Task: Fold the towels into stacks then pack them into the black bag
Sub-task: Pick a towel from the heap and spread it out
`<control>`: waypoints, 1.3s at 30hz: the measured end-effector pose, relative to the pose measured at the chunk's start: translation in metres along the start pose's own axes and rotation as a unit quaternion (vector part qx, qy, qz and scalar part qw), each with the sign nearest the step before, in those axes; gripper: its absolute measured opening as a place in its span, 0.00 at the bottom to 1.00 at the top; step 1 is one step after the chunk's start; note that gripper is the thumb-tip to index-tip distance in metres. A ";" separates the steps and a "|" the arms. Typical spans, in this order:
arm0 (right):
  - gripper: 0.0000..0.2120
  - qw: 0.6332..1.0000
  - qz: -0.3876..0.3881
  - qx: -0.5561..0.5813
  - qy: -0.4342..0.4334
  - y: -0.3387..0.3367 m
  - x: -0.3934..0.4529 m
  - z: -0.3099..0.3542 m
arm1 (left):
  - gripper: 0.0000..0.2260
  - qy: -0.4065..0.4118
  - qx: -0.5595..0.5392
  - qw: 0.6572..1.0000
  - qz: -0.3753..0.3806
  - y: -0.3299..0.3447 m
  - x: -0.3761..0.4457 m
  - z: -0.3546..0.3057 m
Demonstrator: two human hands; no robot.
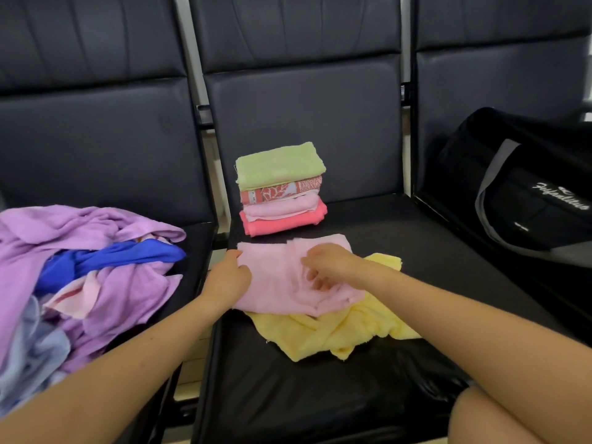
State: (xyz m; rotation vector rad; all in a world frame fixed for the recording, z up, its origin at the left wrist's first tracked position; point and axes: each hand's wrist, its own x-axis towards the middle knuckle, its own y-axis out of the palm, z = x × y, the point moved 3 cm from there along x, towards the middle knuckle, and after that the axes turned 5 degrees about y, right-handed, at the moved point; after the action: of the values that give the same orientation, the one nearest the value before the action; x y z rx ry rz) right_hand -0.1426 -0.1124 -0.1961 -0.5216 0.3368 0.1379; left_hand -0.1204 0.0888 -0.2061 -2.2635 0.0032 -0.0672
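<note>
While both bare forearms reach forward over a black seat (416, 238), the left hand (228, 278) pinches the left edge of a pale pink towel (275, 283), its fingers curled onto the cloth. The right hand (323, 262) lies on the middle of the same towel with fingers bent downward, bunching the fabric beneath them; both hands grip it.

Half flattened on the seat cushion, the pink towel rests on top of a crumpled yellow towel (339, 334), which spreads out beneath it toward the viewer and to the right. Just behind, touching nothing else, stands a neat stack of folded towels (282, 190): coral at the bottom, then pale pink, a red patterned one, and light green on top.

On the seat to the left lies a loose heap of towels (80, 274) in purple, blue, pale pink and light blue. On the seat to the right, well apart from the hands, sits a black bag (525, 187) with grey straps and white lettering.
</note>
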 end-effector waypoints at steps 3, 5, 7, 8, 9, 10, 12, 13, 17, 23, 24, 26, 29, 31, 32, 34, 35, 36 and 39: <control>0.13 0.999 0.019 -0.037 -0.005 0.006 0.000 -0.004 | 0.22 0.021 0.026 0.999 0.003 0.002 -0.001 -0.003; 0.13 0.999 -0.020 -0.001 -0.040 -0.004 -0.001 -0.005 | 0.23 0.028 0.041 0.999 -0.007 0.003 -0.003 -0.007; 0.11 0.993 -0.084 0.033 -0.074 -0.018 0.000 -0.009 | 0.23 0.048 0.067 0.995 -0.050 0.001 -0.007 -0.013; 0.10 0.988 -0.120 0.042 -0.084 -0.025 0.001 -0.013 | 0.23 0.073 0.088 0.990 -0.082 -0.002 -0.009 -0.017; 0.09 0.983 -0.158 0.047 -0.086 -0.032 0.002 -0.018 | 0.22 0.109 0.104 0.982 -0.111 -0.003 -0.011 -0.021; 0.09 0.976 -0.194 0.045 -0.083 -0.039 0.004 -0.022 | 0.22 0.145 0.110 0.975 -0.131 -0.004 -0.011 -0.025; 0.07 0.967 -0.247 0.016 -0.059 -0.051 0.004 -0.031 | 0.20 0.189 0.097 0.969 -0.130 0.001 -0.011 -0.031; 0.06 0.966 -0.254 -0.002 -0.038 -0.055 0.005 -0.036 | 0.19 0.194 0.083 0.971 -0.114 0.005 -0.012 -0.034; 0.13 0.982 -0.162 -0.037 0.090 -0.046 0.007 -0.051 | 0.16 0.128 0.004 0.992 -0.021 0.030 -0.009 -0.042; 0.19 0.986 -0.092 -0.007 0.139 -0.032 -0.003 -0.045 | 0.19 0.027 -0.031 0.997 0.063 0.055 -0.002 -0.045; 0.18 0.989 -0.087 0.013 0.119 -0.031 -0.002 -0.046 | 0.19 0.025 -0.028 0.998 0.060 0.057 -0.001 -0.045; 0.15 0.991 -0.084 0.079 0.074 -0.030 -0.001 -0.046 | 0.20 0.024 -0.017 0.998 0.051 0.060 0.000 -0.044; 0.06 0.986 -0.113 0.123 0.025 -0.035 -0.004 -0.042 | 0.20 0.020 -0.039 0.998 0.051 0.061 0.000 -0.045; 0.07 0.981 -0.142 0.128 0.008 -0.039 -0.004 -0.035 | 0.19 0.010 -0.088 0.995 0.055 0.059 -0.001 -0.047; 0.09 0.980 -0.155 0.127 -0.001 -0.042 -0.005 -0.031 | 0.17 0.003 -0.122 0.991 0.057 0.059 -0.001 -0.047; 0.10 0.977 -0.172 0.119 -0.032 -0.045 -0.010 -0.018 | 0.13 0.002 -0.177 0.983 0.056 0.056 0.001 -0.046; 0.10 0.976 -0.175 0.117 -0.049 -0.046 -0.013 -0.010 | 0.11 0.007 -0.187 0.981 0.048 0.054 0.003 -0.046; 0.10 0.975 -0.172 0.124 -0.064 -0.044 -0.016 -0.003 | 0.09 0.002 -0.206 0.978 0.037 0.050 0.005 -0.046; 0.11 0.976 -0.094 0.185 -0.061 -0.026 -0.023 0.017 | 0.13 -0.090 -0.395 0.914 0.020 0.038 0.003 -0.042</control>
State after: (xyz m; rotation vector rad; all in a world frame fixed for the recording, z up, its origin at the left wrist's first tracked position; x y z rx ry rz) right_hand -0.1536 -0.1273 -0.1618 -0.1726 0.1841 -0.0759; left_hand -0.1187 0.0318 -0.2083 -3.0722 -0.0269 0.2036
